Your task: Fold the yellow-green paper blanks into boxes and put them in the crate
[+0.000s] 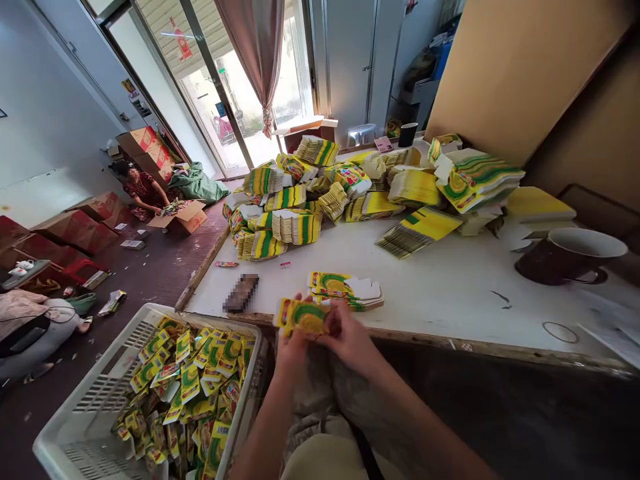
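Between my two hands is a small yellow and green cardboard box (306, 319), held just past the table's front edge. My left hand (293, 341) grips its left and lower side with the fingers closed round it. On the box's right end, the fingers of my right hand (347, 337) are bent and pressed against the card. Right behind my hands, a short stack of flat yellow cartons (345, 290) lies on the white table (450, 303). A white plastic basket (95, 400), holding many folded yellow boxes (190, 380), stands below on my left.
Bundles of flat cartons (295, 227) are heaped across the table's back. A blurred phone (241, 293) lies near the left edge; a dark mug (565, 257) and a rubber band (560, 332) are at right. Two people (145, 190) sit by the floor at left among cardboard boxes (187, 217).
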A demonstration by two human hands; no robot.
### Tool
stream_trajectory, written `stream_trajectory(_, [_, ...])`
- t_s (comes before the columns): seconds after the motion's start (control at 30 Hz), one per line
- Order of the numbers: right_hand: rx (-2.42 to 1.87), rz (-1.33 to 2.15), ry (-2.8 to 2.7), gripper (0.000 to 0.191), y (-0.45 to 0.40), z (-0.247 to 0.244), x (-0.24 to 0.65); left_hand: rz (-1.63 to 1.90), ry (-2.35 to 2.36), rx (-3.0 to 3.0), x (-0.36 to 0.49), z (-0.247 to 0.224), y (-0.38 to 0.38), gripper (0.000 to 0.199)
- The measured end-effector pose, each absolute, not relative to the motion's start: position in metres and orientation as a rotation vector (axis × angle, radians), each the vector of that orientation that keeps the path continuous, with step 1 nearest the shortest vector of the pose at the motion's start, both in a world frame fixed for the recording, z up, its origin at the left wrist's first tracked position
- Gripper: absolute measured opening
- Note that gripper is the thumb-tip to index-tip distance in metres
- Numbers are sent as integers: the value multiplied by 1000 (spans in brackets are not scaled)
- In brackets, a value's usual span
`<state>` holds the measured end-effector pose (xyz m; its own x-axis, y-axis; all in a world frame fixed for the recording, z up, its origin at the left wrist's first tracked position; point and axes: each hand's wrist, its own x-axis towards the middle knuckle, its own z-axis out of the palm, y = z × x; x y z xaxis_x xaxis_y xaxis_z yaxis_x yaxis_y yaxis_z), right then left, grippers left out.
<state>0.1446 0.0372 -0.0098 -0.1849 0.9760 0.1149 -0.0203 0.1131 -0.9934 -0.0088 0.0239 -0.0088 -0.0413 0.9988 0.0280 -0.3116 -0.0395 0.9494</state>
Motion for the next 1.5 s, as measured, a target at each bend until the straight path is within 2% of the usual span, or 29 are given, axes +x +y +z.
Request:
stream_trajectory(0.07, [-904, 1413, -1311, 58, 18, -2, 132, 1616, 872, 787, 4, 0, 30, 49])
stream_trajectory(0.13, [-837, 1461, -1294, 56, 6, 5, 122, 1749, 816, 705, 9, 10, 35, 41])
stream_trajectory(0.27, [-850, 1507, -1300, 49, 1, 8, 114, 1796, 903, 713, 4, 12, 29, 48])
stream_trajectory(0.43, [-849, 1553, -1057, 36, 9, 4, 128, 1566, 1072, 980, -5, -2, 9, 68])
stream_trajectory(0.57, [-799, 1590, -1045, 35, 4, 8, 136, 1581, 1146, 897, -6, -4, 8, 56])
stream_trajectory(0.7, [-750, 1632, -989, 37, 1, 9, 130, 1633, 1028, 701, 3, 0, 9, 47])
stream_trajectory(0.93, [-666, 1661, -903, 38, 11, 0, 129, 1584, 1011, 676, 7, 2, 7, 39])
stream_trajectory(1.13, [-853, 1336, -1136, 23, 8, -8, 121, 1627, 1253, 854, 8, -10, 8, 38])
stream_trajectory(1.3, [-1019, 969, -1463, 20, 12, -10, 139, 1573, 1234, 903, -7, -9, 10, 40])
stream_trajectory(1.43, [-1010, 623, -1837, 19, 15, 1, 168, 1527, 1170, 1186, -41, 18, 9, 71])
stream_trajectory(1.5, [-985, 453, -1990, 21, 11, 8, 174, 1327, 1209, 1479, -51, 32, 6, 88])
